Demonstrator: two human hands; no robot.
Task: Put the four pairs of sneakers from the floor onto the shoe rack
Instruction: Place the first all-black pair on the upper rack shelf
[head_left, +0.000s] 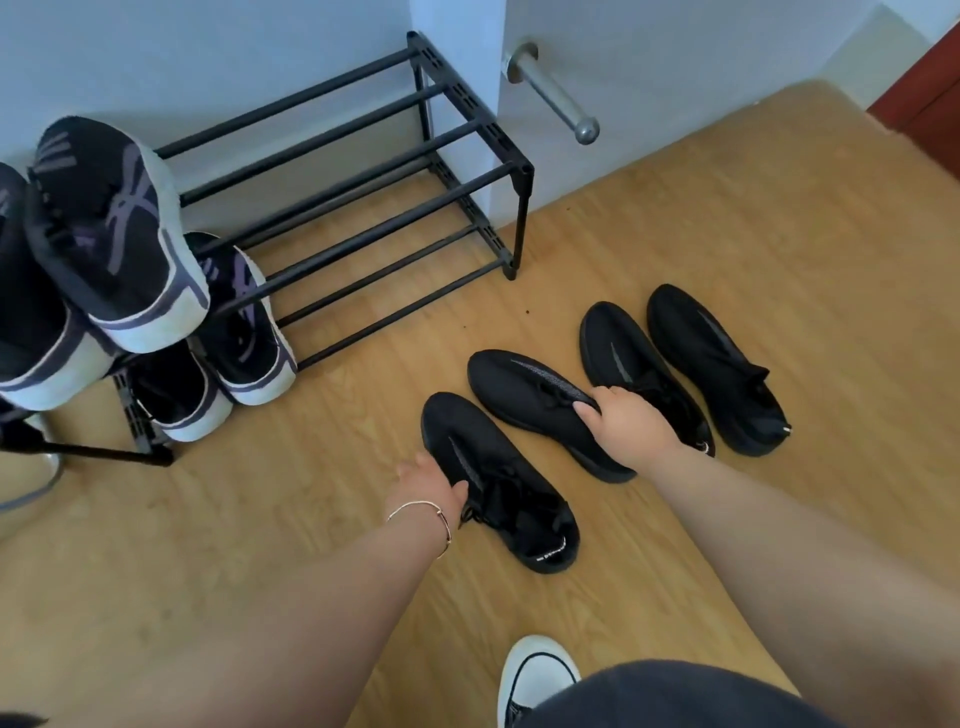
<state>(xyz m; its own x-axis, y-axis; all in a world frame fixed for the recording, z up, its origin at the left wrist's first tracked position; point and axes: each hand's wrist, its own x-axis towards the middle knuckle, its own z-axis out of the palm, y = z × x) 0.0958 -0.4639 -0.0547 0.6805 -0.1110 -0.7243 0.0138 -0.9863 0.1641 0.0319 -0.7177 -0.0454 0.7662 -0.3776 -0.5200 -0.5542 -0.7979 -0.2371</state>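
Note:
A black two-tier shoe rack (470, 176) stands against the wall. Its left end holds purple-and-white sneakers: one pair on the top tier (111, 228), another on the lower tier (244, 332). Two pairs of black sneakers lie on the wooden floor. My left hand (431, 488) grips the side of the nearest black sneaker (498, 483). My right hand (623, 421) closes over the top of the second black sneaker (530, 395). The other black pair (711, 364) lies untouched to the right.
The rack's right part shows only bare bars. A metal door stopper (556, 93) juts from the wall beside the rack. My own white shoe (535, 675) is at the bottom edge. A dark red door (930, 88) is at the far right.

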